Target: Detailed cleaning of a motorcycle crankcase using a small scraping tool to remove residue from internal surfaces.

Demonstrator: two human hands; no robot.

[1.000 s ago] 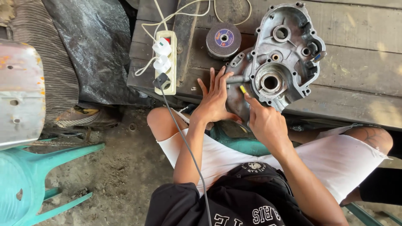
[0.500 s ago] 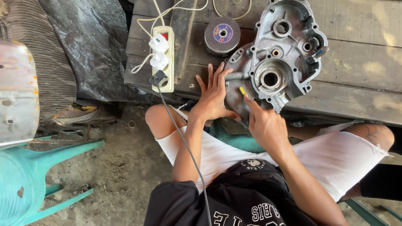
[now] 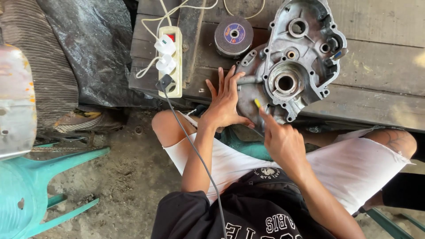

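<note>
Since the earlier frame the hands have barely shifted: the left hand [image 3: 226, 102] stays flat, fingers spread, pressing the grey metal engine casing [image 3: 290, 62] against the wooden table [image 3: 380, 66] so it seems braced against sliding. The right hand [image 3: 283, 140] pinches a small yellow-tipped tool [image 3: 257, 103] at the casing's lower edge, near the grinding discs [image 3: 233, 35] and power strip [image 3: 175, 62].
</note>
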